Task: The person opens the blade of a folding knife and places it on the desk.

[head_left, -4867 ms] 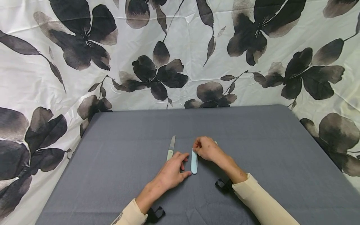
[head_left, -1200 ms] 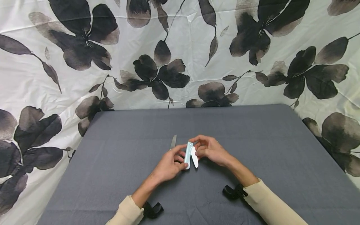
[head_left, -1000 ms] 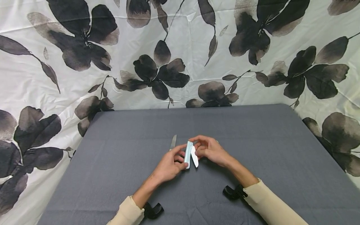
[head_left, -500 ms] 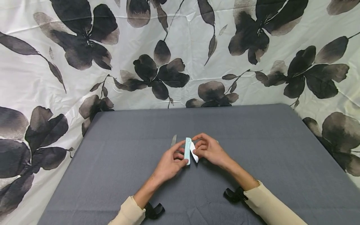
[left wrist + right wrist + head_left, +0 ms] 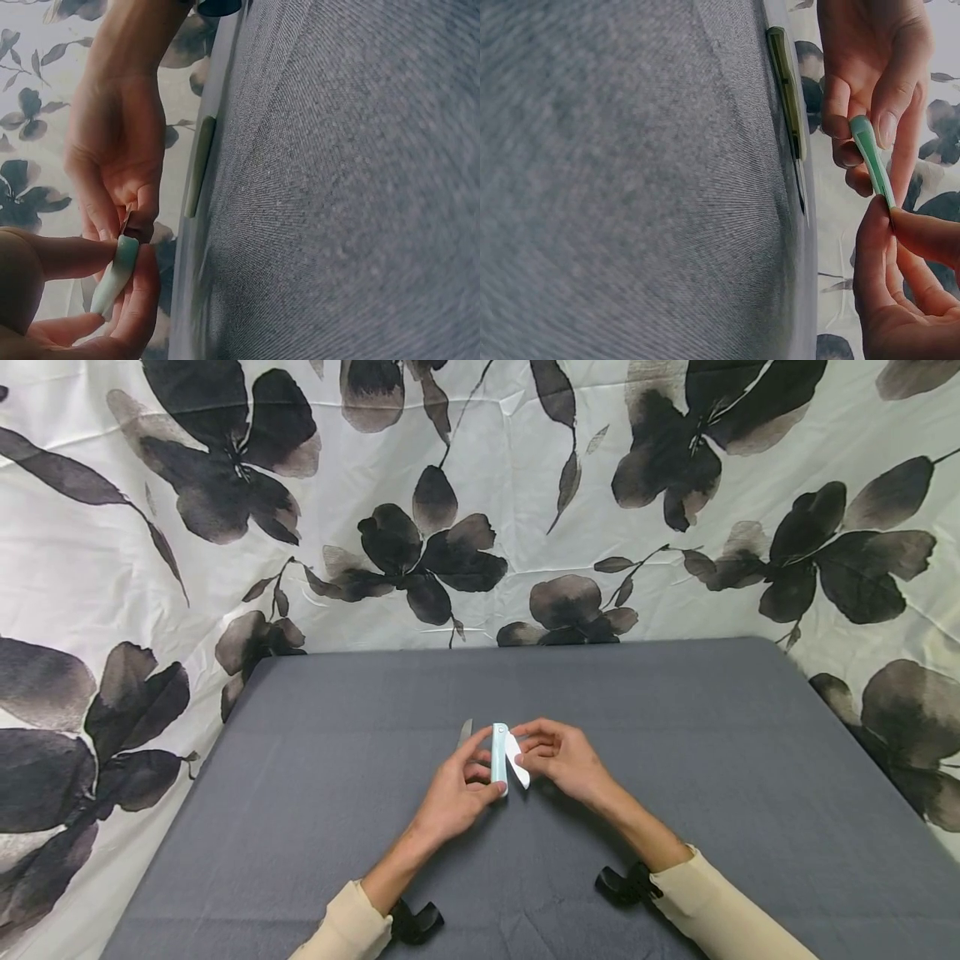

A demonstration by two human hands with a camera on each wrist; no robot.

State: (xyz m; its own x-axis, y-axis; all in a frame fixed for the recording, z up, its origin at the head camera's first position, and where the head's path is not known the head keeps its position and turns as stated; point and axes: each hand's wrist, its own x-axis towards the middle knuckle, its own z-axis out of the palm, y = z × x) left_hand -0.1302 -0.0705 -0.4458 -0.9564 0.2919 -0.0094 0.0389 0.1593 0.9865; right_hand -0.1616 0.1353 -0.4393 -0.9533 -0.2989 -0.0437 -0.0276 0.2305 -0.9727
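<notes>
One pale-blue handle [image 5: 499, 756], held in left hand [image 5: 452, 795], fingers spread; white blade [image 5: 519, 772], right of handle, pinched by right hand [image 5: 568, 764]; fingers could be nicked if grip slips.

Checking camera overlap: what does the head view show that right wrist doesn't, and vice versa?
Only head: cream sleeves, black wrist mounts.
Only right wrist: the loose knife's handle, which the left hand hides from the head view.
Both: left hand, right hand, held knife, loose knife's blade, table, floral cloth.
</notes>
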